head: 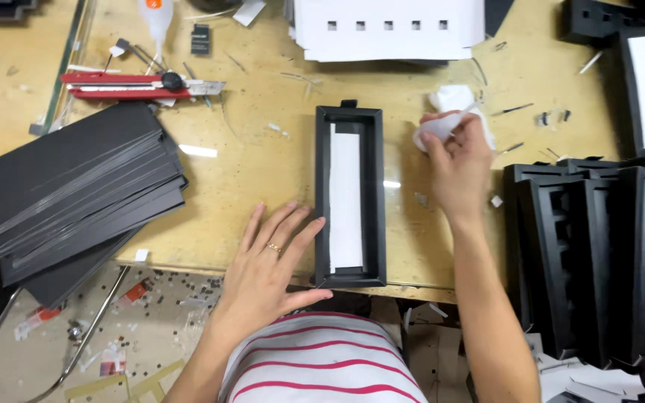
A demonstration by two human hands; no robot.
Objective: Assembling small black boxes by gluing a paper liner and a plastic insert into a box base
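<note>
On the worn wooden worktable (pixel 263 160), centre: one long, narrow black box tray (pixel 350 197), lying flat with its long sides running away from the person, a white strip of paper lining (pixel 346 198) along its floor.

Left hand (pixel 270 261): laid flat on the tabletop, fingers spread apart, fingertips touching the tray's left wall near its close end; a ring on one finger; nothing gripped.

Right hand (pixel 457 160): just right of the tray's far half, fingers pinched together on a crumpled white cloth or tissue (pixel 446 112); which of the two, cannot be told.

Left of the tray, well apart: a fanned stack of black card sheets (pixel 76 190), overhanging the table's near edge.

Far left, beyond the stack: a red utility knife (pixel 132 84) with its blade out, and a white glue bottle (pixel 156 19) with an orange cap, partly cut off by the top edge.

Far centre: a pile of white die-cut sheets (pixel 388 28) showing a row of small square holes.

Right edge: a group of black box inserts (pixel 599 254) standing close together with stepped cut-outs; beyond them another black tray (pixel 643 89) with a white lining.

Tabletop scattered with small paper and card offcuts. Near edge, bottom centre: the person's red-and-white striped top (pixel 322 366).
</note>
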